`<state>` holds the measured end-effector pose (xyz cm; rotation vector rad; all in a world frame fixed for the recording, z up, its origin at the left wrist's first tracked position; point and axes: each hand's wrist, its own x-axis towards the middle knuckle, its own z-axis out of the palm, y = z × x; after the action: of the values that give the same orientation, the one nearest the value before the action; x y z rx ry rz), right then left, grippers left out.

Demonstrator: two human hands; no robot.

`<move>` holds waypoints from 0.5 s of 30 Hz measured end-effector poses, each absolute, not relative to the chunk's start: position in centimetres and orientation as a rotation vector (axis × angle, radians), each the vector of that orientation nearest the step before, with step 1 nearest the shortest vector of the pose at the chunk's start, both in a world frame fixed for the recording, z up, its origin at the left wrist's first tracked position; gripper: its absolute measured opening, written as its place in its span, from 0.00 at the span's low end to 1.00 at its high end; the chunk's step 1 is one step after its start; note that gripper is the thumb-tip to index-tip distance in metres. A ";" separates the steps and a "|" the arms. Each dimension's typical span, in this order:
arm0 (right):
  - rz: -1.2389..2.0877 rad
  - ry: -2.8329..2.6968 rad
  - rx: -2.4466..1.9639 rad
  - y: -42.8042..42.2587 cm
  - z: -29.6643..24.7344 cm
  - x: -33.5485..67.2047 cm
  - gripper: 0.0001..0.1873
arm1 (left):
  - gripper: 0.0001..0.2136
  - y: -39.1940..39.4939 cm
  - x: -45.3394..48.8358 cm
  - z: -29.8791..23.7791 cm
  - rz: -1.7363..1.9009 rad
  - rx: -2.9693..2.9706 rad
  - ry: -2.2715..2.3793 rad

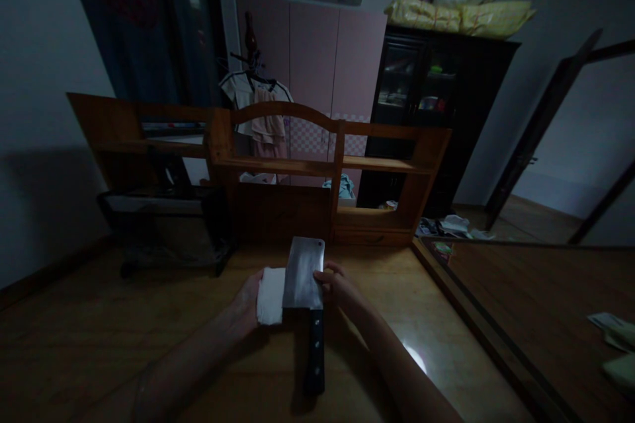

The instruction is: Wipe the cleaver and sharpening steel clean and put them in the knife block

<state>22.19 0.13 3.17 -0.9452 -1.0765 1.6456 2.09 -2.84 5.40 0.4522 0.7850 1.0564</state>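
A: What does the head view show in the hands?
B: The left hand [249,299] is curled round the far-left side of a folded white cloth [270,296]. The right hand [338,284] is partly closed on the right edge of a cleaver [303,274], its thumb on the blade's face and its other fingers mostly hidden.

A: Where is the cleaver?
B: Over the middle of the desk [258,377], blade pointing away from the person and black riveted handle toward them. Whether it rests on the wood or is lifted is unclear.

A: And the cloth?
B: Just beside the blade's left edge; whether they touch cannot be told.

A: What stands around them?
B: A wooden shelf unit [282,164] runs along the desk's back, with a black-framed appliance [163,201] at the left. Beyond are a pink wardrobe [312,59] and a dark cabinet [476,86].
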 end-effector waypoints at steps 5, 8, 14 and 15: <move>1.618 -1.074 -0.962 0.1 3.2 22.2 0.18 | 0.16 -1.9 2.1 6.8 1.373 0.472 1.076; 1.634 -1.068 -0.978 0.1 3.1 22.1 0.19 | 0.18 -2.7 3.1 9.0 1.503 0.849 1.082; 1.621 -1.023 -0.986 0.3 2.3 21.9 0.24 | 0.19 -5.8 6.1 9.1 1.189 1.909 0.837; 1.610 -1.012 -0.980 0.3 2.3 22.0 0.25 | 0.20 -6.0 6.2 8.3 1.071 2.055 0.884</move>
<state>22.01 0.35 2.32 -0.9803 -1.0122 1.6101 6.23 -5.97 8.31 2.0549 0.8839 1.0707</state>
